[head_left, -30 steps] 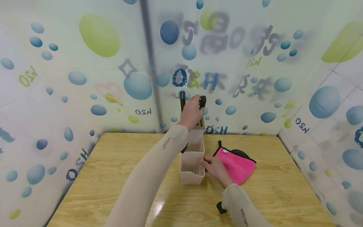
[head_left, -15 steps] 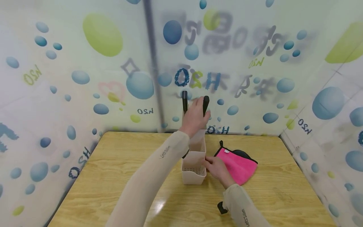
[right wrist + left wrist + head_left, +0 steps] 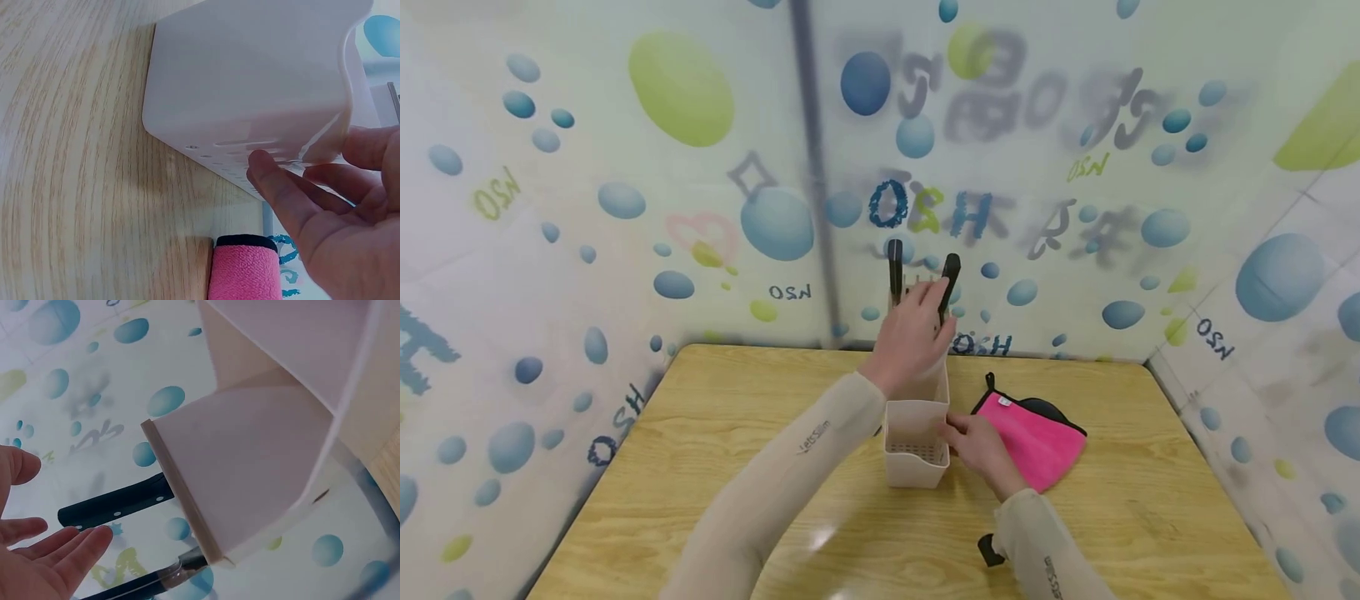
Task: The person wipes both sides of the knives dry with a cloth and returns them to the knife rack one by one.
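A pale pink knife holder (image 3: 916, 471) with open compartments stands on the table, its slotted back rising toward the wall. Two black knife handles, the left one (image 3: 895, 267) and the right one (image 3: 951, 275), stick up from that back part. My left hand (image 3: 913, 337) is over the rear compartments, its fingers spread and overlapping the right handle. In the left wrist view, its fingers (image 3: 81, 553) lie loosely beside a riveted black handle (image 3: 119, 503) without wrapping it. My right hand (image 3: 979, 448) holds the holder's right wall, thumb at the rim and fingers on the slotted outer side (image 3: 250, 147).
A bright pink cloth (image 3: 1033, 442) with black trim lies right of the holder, over a dark round thing (image 3: 1045, 408). The wooden table (image 3: 700, 433) meets patterned walls at the back and sides. A black piece (image 3: 990, 550) shows by my right sleeve.
My left hand has come down from the tops of the knife handles, and its fingers have loosened. My right hand stays at the holder's wall. The head view has shifted slightly.
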`<control>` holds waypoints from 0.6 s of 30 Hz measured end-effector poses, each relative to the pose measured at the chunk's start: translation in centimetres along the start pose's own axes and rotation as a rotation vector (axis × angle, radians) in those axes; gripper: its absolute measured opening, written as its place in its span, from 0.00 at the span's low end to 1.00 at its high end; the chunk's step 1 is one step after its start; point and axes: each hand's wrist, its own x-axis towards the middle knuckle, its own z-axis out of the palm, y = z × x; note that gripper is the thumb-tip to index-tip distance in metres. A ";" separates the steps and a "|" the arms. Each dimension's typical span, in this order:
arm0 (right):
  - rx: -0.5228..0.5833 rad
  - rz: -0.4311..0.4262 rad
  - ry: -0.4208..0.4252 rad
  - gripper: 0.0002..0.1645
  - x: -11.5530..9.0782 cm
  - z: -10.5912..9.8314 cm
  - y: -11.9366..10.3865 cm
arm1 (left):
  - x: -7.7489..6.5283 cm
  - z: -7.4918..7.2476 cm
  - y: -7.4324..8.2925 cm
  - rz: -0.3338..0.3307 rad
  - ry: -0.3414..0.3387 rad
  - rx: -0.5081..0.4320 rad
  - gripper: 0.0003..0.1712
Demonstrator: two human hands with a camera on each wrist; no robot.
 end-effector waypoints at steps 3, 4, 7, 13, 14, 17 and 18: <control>0.006 0.005 0.001 0.26 0.0 0.0 0.1 | -1.0 -0.3 -0.3 0.080 0.052 0.024 0.30; 0.005 0.005 0.000 0.26 0.0 0.0 0.1 | -1.3 -0.5 -0.4 0.102 0.072 0.036 0.29; -0.011 0.008 0.009 0.26 0.1 0.1 0.1 | -2.4 -0.9 -1.1 0.153 0.124 0.083 0.28; -0.080 -0.036 0.033 0.26 0.2 0.0 -0.2 | -4.3 -1.6 -2.9 0.209 0.199 0.149 0.30; -0.102 -0.046 0.036 0.26 0.2 -0.1 -0.1 | -4.6 -1.7 -3.3 0.215 0.206 0.158 0.31; -0.179 -0.073 0.044 0.27 0.1 -0.2 0.0 | -5.5 -2.0 -4.2 0.217 0.199 0.185 0.31; -0.202 -0.080 0.045 0.27 0.0 -0.3 0.1 | -5.8 -2.2 -4.5 0.212 0.191 0.187 0.31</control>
